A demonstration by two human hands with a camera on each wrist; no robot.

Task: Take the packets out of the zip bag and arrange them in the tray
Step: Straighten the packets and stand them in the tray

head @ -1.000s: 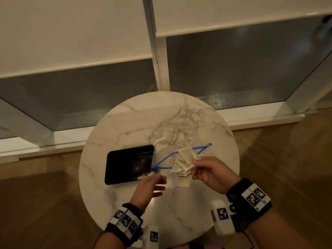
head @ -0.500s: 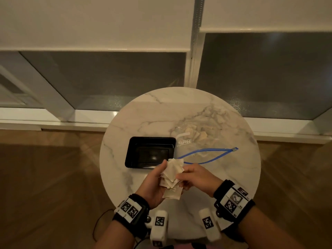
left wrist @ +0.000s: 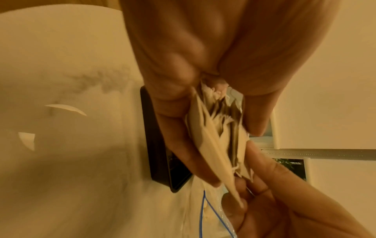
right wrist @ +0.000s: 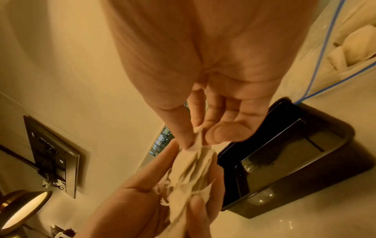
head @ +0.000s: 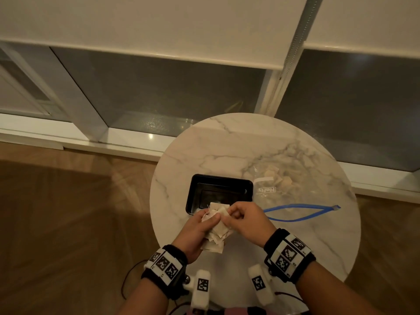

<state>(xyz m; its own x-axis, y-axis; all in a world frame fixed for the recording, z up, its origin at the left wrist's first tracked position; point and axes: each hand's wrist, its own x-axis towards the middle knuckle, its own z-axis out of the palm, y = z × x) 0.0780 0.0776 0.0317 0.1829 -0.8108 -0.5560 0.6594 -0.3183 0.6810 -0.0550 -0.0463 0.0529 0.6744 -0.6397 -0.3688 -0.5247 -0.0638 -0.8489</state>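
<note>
Round white marble table [head: 227,151] on a wood floor [head: 68,223], beside dark windows [head: 170,92] with half-lowered pale blinds [head: 136,21].

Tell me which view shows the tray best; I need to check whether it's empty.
The head view: the whole black tray shows from above, apparently empty. The right wrist view shows most of it at a slant, no packets visible inside. The left wrist view shows only an edge behind the left hand.

Right hand [right wrist: 203,90]: upper centre of frame, thumb and forefinger pinching the top edge of a bunch of small beige paper packets [right wrist: 193,173].
Left hand [right wrist: 142,209]: bottom centre, gripping that bunch from below.
Glossy black rectangular plastic tray [right wrist: 317,180]: right of frame, on the pale tabletop.
Clear zip bag with blue seal [right wrist: 325,53]: upper right corner, more packets inside.
</note>
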